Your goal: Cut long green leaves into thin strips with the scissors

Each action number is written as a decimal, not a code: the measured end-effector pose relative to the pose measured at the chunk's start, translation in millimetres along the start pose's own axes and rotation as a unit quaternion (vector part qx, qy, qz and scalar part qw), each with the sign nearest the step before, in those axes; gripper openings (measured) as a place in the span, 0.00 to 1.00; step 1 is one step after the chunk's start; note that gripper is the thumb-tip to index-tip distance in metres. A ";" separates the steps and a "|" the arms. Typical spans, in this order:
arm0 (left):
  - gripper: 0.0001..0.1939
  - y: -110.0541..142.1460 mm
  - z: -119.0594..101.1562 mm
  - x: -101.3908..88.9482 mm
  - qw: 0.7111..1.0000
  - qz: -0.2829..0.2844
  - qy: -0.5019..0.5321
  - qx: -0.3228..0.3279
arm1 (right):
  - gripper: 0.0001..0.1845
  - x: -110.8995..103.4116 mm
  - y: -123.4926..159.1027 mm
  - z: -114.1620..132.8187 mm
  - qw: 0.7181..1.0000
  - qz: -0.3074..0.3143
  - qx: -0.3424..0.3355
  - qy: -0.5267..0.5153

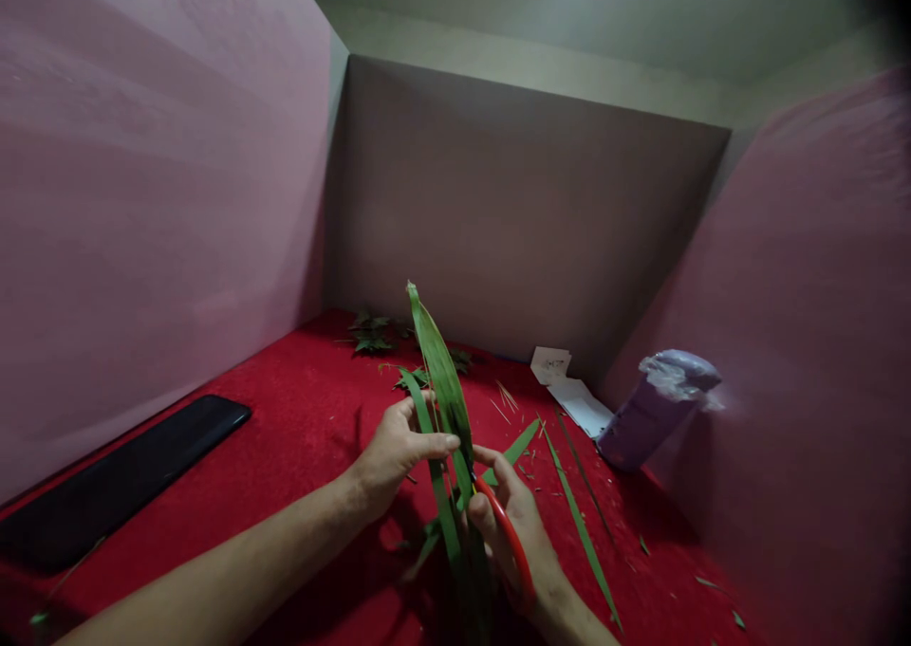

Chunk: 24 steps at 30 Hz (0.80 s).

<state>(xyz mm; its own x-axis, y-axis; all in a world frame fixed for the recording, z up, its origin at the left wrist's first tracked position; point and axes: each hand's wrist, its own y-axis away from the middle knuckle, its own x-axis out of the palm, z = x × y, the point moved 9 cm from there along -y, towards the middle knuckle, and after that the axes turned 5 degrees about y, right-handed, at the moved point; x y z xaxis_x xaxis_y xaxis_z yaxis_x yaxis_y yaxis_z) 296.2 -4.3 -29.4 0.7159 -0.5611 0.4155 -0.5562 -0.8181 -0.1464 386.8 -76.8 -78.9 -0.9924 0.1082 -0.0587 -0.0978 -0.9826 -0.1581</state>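
Observation:
Several long green leaves [442,371] stand upright in front of me, their broadest blade reaching up above my hands. My left hand [399,452] is closed on them, its thumb pressed across the blades. My right hand [519,518] is closed around scissors with red-orange handles [509,537], close below the left thumb and against the leaves. The scissor blades are mostly hidden behind the leaves and fingers, so whether they are open is unclear. Lower down, the leaf ends run into dark blur.
Red cloth [299,447] covers the surface. A dark phone-like slab [128,466] lies left. Leafy sprigs [374,333] rest at the back. To the right are thin sticks [507,397], a long leaf strip [580,523], white paper [580,404] and a purple plastic-wrapped package [655,409]. Pink walls [163,191] enclose the sides.

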 end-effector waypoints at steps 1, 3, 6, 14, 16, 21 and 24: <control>0.16 -0.9 -0.2 -2.0 1.000 -0.007 0.003 0.004 | 0.39 0.4 0.2 0.4 1.000 0.002 -0.001 -0.001; 0.13 -3.0 0.8 -5.5 1.000 -0.020 0.011 0.006 | 0.38 1.1 0.4 1.4 1.000 0.005 -0.002 0.000; 0.11 -5.4 3.4 -11.0 0.999 -0.043 0.012 0.003 | 0.37 2.9 0.5 0.4 1.000 0.012 0.003 -0.017; 0.09 -5.8 3.6 -12.3 0.999 -0.040 -0.007 0.005 | 0.37 1.3 0.7 -5.7 1.000 0.012 -0.002 -0.012; 0.10 -5.9 2.5 -11.3 0.999 -0.032 -0.005 0.005 | 0.37 1.7 0.9 -5.8 1.000 0.016 -0.008 -0.013; 0.10 -6.8 -1.9 -10.4 1.000 -0.017 -0.018 0.005 | 0.36 4.0 1.9 -4.3 1.000 0.026 -0.003 -0.016; 0.10 -7.4 -3.2 -9.6 1.000 -0.005 -0.021 0.000 | 0.37 6.5 2.0 -1.7 0.999 0.031 -0.001 -0.025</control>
<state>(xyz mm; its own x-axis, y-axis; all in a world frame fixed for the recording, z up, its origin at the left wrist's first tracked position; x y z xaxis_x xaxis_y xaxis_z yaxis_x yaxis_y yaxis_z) 292.1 7.5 -29.4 0.7392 -0.5571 0.3784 -0.5480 -0.8242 -0.1427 380.3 -77.9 -81.3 -0.9990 0.0398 -0.0185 -0.0364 -0.9869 -0.1569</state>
